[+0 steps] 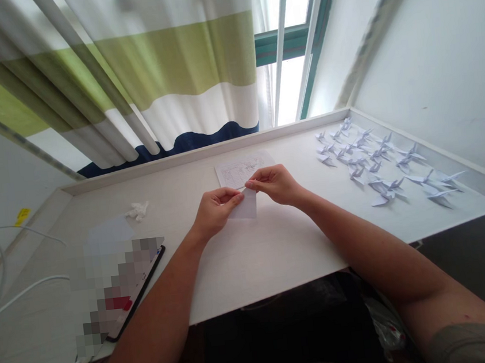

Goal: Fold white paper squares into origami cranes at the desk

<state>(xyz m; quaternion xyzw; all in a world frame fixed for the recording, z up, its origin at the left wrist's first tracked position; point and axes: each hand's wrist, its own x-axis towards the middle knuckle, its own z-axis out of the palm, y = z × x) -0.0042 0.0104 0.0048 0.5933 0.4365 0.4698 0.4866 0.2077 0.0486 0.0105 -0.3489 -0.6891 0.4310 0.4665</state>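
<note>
Above the middle of the white table, a small piece of white paper [246, 207] is held between both hands. My left hand [216, 210] pinches its upper left edge between thumb and fingers. My right hand [275, 184] pinches the top corner, close to the left fingertips. The paper hangs down below the fingers; its exact folds are hard to make out. Just behind the hands lies a stack of printed paper [237, 171], partly covered by the right hand. Several folded white paper cranes [379, 158] stand grouped on the table's right side.
A dark-edged tablet-like device [139, 290], mostly pixelated, lies left of my left forearm. Beyond it are a white sheet [111, 233] and a crumpled white tissue [137, 211]. White cables [32, 290] cross the left side. A raised rim [204, 151] borders the table below the curtain [178, 67].
</note>
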